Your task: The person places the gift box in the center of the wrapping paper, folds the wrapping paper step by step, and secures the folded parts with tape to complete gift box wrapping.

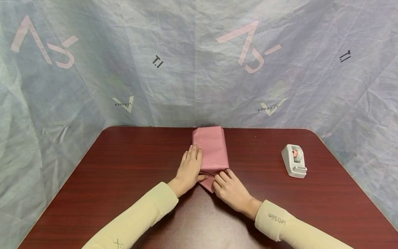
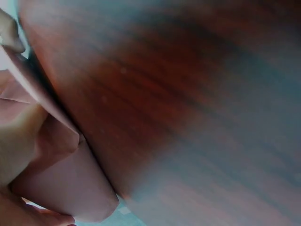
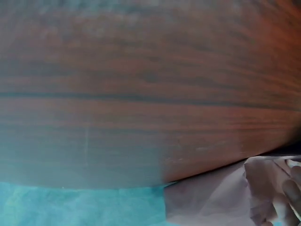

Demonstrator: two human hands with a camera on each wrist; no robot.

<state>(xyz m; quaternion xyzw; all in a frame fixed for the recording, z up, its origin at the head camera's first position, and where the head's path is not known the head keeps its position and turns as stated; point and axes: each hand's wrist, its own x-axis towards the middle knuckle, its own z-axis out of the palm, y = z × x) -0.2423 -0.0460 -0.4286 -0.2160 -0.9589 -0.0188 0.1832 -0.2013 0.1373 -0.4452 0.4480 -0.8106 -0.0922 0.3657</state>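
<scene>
A box-shaped parcel in pink wrapping paper (image 1: 212,148) lies on the dark red table, its loose paper flap (image 1: 206,184) sticking out at the near end. Along the parcel's left side rests my left hand (image 1: 188,170), fingers straight, with the thumb on the near-end paper. In the left wrist view that thumb (image 2: 21,141) presses into the folded pink paper (image 2: 70,183). My right hand (image 1: 232,192) has curled fingers and pinches the paper at the near right corner. Its fingertips, partly cut off in the right wrist view, touch the creased paper (image 3: 211,197).
A white tape dispenser (image 1: 294,161) stands on the right of the table (image 1: 136,162). Grey printed cloth (image 1: 174,83) hangs behind the table's far edge and along both sides.
</scene>
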